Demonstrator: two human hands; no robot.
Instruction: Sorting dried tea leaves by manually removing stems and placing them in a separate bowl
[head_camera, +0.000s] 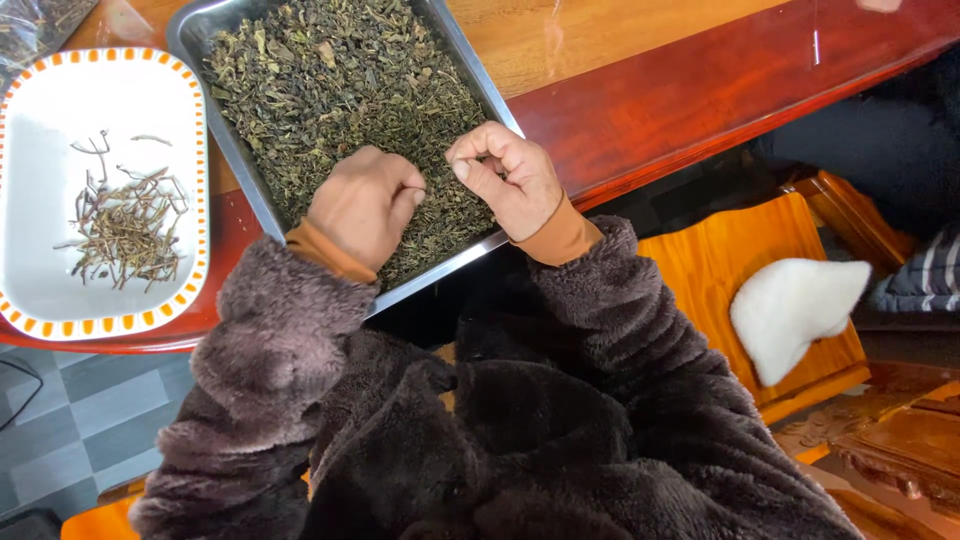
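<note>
A metal tray (250, 175) full of dried green tea leaves (330, 90) lies on a red-brown wooden table (660, 100). Both hands rest on the leaves at the tray's near end. My left hand (362, 205) is curled with the fingertips pressed into the leaves. My right hand (500, 175) has its fingers bent and pinched together just over the leaves; whether a bit of leaf sits between them is too small to tell. Fuzzy dark brown sleeves with tan cuffs cover both arms.
Left of the tray a white rectangular dish (30, 250) with an orange-dotted rim holds a small heap of pale stems (125, 225). A wooden stool (740, 260) with a white fluffy cushion (790, 310) stands at the right. Grey floor tiles show lower left.
</note>
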